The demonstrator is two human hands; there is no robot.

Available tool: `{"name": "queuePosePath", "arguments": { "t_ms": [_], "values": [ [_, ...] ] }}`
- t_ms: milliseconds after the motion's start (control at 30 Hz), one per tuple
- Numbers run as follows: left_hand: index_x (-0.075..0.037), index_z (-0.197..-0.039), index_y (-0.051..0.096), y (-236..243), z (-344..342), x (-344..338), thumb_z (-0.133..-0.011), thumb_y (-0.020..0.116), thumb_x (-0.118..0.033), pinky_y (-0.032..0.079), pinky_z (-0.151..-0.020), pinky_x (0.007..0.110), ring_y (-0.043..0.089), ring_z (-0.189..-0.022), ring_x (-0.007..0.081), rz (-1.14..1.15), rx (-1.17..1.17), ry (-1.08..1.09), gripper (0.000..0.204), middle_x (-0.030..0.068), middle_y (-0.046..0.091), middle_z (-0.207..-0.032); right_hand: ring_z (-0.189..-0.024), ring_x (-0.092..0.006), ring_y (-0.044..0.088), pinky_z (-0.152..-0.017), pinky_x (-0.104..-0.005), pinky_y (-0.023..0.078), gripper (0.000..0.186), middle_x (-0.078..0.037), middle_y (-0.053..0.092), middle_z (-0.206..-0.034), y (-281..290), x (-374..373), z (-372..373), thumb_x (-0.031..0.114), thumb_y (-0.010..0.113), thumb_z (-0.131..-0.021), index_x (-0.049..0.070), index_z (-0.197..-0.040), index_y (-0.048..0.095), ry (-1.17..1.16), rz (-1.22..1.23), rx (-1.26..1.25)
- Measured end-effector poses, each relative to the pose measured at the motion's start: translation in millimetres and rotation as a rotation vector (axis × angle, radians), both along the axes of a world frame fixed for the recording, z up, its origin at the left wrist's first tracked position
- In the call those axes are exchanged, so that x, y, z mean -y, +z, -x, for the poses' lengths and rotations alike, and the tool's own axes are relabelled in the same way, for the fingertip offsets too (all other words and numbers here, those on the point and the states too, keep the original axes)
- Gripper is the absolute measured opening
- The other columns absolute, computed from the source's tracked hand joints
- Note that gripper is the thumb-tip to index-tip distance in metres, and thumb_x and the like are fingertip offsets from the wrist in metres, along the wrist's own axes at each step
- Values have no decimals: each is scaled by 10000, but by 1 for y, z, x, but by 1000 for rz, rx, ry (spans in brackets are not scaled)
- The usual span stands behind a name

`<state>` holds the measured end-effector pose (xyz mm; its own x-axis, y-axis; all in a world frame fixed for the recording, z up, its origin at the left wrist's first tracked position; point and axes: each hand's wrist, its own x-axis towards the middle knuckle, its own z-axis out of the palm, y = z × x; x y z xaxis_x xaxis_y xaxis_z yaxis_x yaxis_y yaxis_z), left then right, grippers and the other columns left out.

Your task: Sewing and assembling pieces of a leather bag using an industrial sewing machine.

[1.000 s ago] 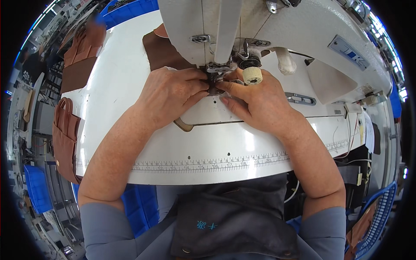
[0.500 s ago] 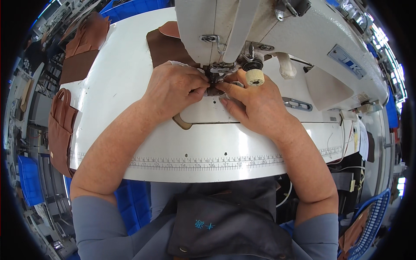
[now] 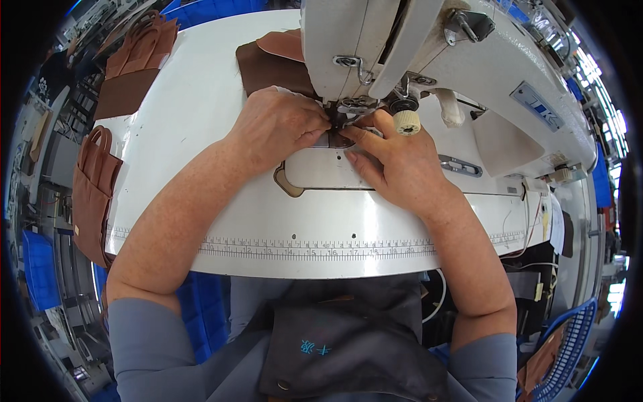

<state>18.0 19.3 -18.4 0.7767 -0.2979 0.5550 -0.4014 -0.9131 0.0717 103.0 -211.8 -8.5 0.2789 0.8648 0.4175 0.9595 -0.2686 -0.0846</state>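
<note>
A white sewing machine (image 3: 509,120) stands over its bed, its presser foot (image 3: 340,117) down at my fingers. My left hand (image 3: 282,127) is curled, fingertips pinching at the edge of dark brown leather (image 3: 271,70) left of the needle; a bit of white material shows behind the knuckles. My right hand (image 3: 396,164) has thumb and forefinger apart, the forefinger on the work beside the foot, the thumb low on the metal plate. What lies directly under the foot is small, dark and partly hidden. A lighter brown leather piece (image 3: 281,45) lies on the dark one.
Brown leather bags (image 3: 94,191) and more leather pieces (image 3: 130,70) lie along the left of the white table (image 3: 167,127), which has a printed ruler edge. Blue bins (image 3: 41,271) sit at left and beneath, a blue basket (image 3: 559,348) at lower right.
The whole view has shifted slightly as my head moved. My left fingers have curled in more tightly near the needle; my right hand stays about where it was beside the foot.
</note>
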Motion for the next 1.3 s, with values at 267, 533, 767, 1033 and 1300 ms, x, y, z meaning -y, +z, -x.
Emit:
{"name": "queuePosePath", "arguments": {
  "t_ms": [267, 533, 767, 1033, 1300],
  "values": [
    [-137, -900, 787, 1, 0, -1, -851, 708, -183, 534, -685, 352, 694, -785, 206, -34, -40, 17, 104, -15, 747, -896, -885, -278, 655, -769, -420, 525, 298, -39, 639, -1104, -1, -1, -6, 294, 688, -897, 146, -1155, 712, 25, -64, 55],
    [-127, -946, 798, 4, 1, -1, -863, 703, -126, 555, -709, 331, 706, -811, 203, -28, -79, -13, 127, 3, 761, -944, -781, -261, 626, -711, -366, 498, 272, -85, 670, -887, -4, 3, -14, 327, 610, -993, 69, -1053, 669, -145, -158, -454],
    [-93, -929, 798, 4, 1, 0, -848, 711, -107, 566, -711, 328, 713, -824, 216, -18, -74, -31, 119, 22, 763, -956, -696, -114, 513, -631, -296, 441, 476, -26, 621, -777, -10, -8, -20, 450, 454, -1081, 12, -992, 618, -70, -636, -915],
    [-76, -906, 786, 7, 5, 5, -835, 716, -109, 568, -693, 353, 717, -806, 239, -17, -77, -35, 106, 52, 758, -948, -729, -102, 542, -690, -279, 449, 559, -27, 666, -793, -9, -4, -22, 538, 460, -1055, 26, -932, 644, -72, -571, -1002],
    [-74, -877, 786, 7, 4, 7, -811, 729, -98, 557, -667, 355, 713, -789, 236, -23, -36, 16, 90, 49, 757, -910, -783, -122, 569, -767, -293, 453, 612, -17, 666, -775, -10, 2, -26, 596, 453, -1035, 35, -885, 647, -44, -483, -955]
  ]
}}
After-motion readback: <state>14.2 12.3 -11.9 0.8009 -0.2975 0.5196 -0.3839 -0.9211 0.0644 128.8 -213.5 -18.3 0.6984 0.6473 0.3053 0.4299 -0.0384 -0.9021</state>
